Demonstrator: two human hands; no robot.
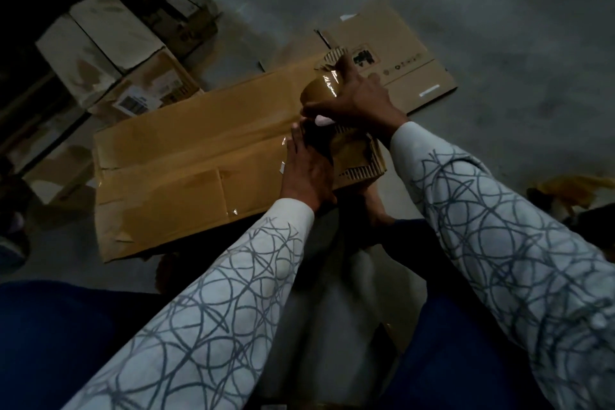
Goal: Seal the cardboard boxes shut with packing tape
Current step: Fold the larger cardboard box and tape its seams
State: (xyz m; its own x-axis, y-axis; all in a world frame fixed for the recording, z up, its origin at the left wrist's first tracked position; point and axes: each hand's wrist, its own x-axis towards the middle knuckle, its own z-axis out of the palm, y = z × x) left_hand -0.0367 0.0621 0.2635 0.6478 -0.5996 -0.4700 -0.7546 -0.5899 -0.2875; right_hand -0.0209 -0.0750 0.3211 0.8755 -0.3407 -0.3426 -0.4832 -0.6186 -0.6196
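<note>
- A long brown cardboard box (186, 156), its top flaps closed and glossy with strips of clear tape, lies on the grey concrete floor (499, 10); every place below is given from this box.
- At the box's right end, a roll of brown packing tape (317, 90) is held just above the top face.
- The right hand (361, 100) clamps over that roll from the right. Its fingers are spread around the roll, the thumb lies on the near side, and one finger reaches toward the box's far corner.
- The left hand (309, 173) is also at the right end, just below the roll, with its back to the camera and its fingers pointing at the roll. Something dark lies beside them, and whether this hand grips anything cannot be told.
- Both arms wear white sleeves with a grey circle pattern (216, 303).
- A flattened brown carton with black printed marks (406, 53) lies behind the box's right end.
- Pale, worn cartons (106, 33) are stacked beyond its left end.
</note>
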